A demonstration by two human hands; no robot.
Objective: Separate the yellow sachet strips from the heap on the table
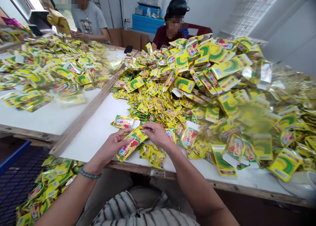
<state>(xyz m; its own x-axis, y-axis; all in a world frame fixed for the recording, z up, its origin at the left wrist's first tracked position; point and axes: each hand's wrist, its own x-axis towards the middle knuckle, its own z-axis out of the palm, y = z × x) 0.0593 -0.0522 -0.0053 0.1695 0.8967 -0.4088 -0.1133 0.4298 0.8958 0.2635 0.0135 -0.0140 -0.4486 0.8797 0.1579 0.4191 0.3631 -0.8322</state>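
A yellow printed carton [130, 145] is in my left hand [115, 145], whose fingers wrap round its side just above the table's front edge. My right hand [155, 133] is closed at the carton's upper end, thumb and fingers pinched together there; its fingers cover that end, so the flap is partly hidden. Just behind them lies another carton [124, 122] with a white flap sticking out. Small yellow sachets [156, 157] rest on the white table under my right wrist. A large heap of little sachets [158, 104] rises beyond my hands.
More cartons [204, 51] are piled on top and to the right. A wooden strip [86, 115] divides the table. Below left, a blue basket [14, 176] holds finished-looking cartons [58, 176]. Two people sit across the table, one in a grey shirt [89, 20]. A white bowl [300, 185] stands at the right edge.
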